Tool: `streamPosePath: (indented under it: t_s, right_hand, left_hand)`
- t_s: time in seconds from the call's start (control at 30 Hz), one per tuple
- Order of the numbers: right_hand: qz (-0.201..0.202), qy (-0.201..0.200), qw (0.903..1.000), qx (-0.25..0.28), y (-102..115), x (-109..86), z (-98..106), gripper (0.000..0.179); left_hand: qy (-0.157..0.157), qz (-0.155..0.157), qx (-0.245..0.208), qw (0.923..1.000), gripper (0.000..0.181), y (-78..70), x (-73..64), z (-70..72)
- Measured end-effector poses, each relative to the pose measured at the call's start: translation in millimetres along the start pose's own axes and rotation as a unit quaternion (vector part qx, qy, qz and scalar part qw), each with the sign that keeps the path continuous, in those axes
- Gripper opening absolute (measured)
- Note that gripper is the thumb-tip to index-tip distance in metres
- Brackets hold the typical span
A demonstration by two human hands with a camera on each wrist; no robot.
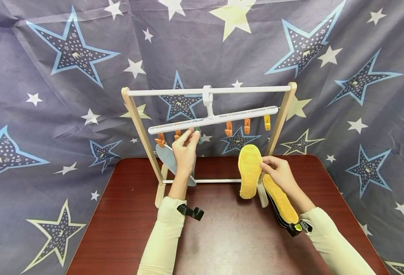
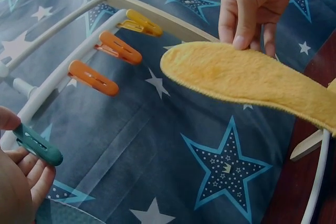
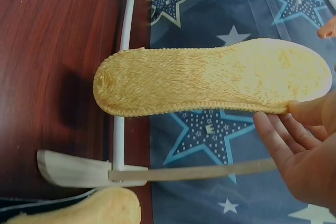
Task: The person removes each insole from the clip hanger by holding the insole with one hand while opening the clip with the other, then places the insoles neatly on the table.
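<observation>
Under the white hanger [image 1: 243,115], I'm watching the left hand [image 1: 185,152] pinching the green clip [image 2: 39,145] between thumb and fingers, probably steadying it; whether its mouth is parting, I'm unable to tell. Near the right upright [image 1: 282,118], the right hand [image 1: 279,173] is grasping the yellow insole [image 1: 250,170] by its side edge, leaving its fuzzy face mostly uncovered. That hanger is sitting lower on the left, perhaps because the blue-grey insole [image 1: 167,154] is hanging there, adding weight.

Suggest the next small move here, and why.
I'd probably raise the yellow insole toward the green clip: the right grip pinches the insole's edge, apart from that clip, while the left grip pinches the clip, in which no insole shows.
</observation>
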State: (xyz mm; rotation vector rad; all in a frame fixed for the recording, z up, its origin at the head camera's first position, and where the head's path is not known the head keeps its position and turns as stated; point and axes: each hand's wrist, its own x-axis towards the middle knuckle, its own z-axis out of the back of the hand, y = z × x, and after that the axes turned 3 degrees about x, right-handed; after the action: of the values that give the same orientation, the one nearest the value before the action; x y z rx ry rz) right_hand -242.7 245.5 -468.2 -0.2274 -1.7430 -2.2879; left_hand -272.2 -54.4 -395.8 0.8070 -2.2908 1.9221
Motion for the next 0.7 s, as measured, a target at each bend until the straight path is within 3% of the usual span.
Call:
streamPosePath:
  t_s: [0.2,0.7]
  right_hand:
    - [0.0,-0.013,0.9996,0.026,-2.6,-7.7,15.7,0.02]
    - [-0.006,-0.03,0.9992,-0.026,-4.8,-19.4,53.7,0.018]
  left_hand:
    - [0.004,-0.003,0.005,1.0,0.029,0.8,0.6,0.7]
    - [0.011,-0.003,0.011,0.9999,0.03,2.7,2.1,2.6]
